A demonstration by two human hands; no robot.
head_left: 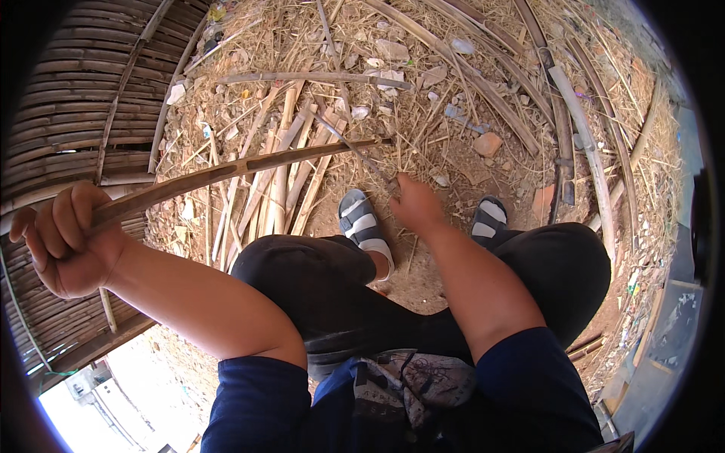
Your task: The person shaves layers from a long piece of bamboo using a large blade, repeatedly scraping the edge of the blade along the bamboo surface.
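My left hand (pixel 72 241), raised at the far left, is closed round one end of a long brown bamboo strip (pixel 242 167). The strip slants across in front of me, and its darker far end reaches past the middle. In my right hand (pixel 417 205), above the ground between my feet, is the handle of a narrow-bladed knife (pixel 332 130). Its blade points away to the left and crosses the strip near that far end; I cannot tell whether it bites into it. Below the strip lies a pile of pale split bamboo pieces (pixel 281 185).
My sandalled feet stand apart on dirt strewn with straw, stones and litter. Long bamboo poles (pixel 521 83) lie at the far right, near a broken brick (pixel 488 144). A bamboo slat wall (pixel 83 83) rises on the left, a grey wall (pixel 672 347) on the right.
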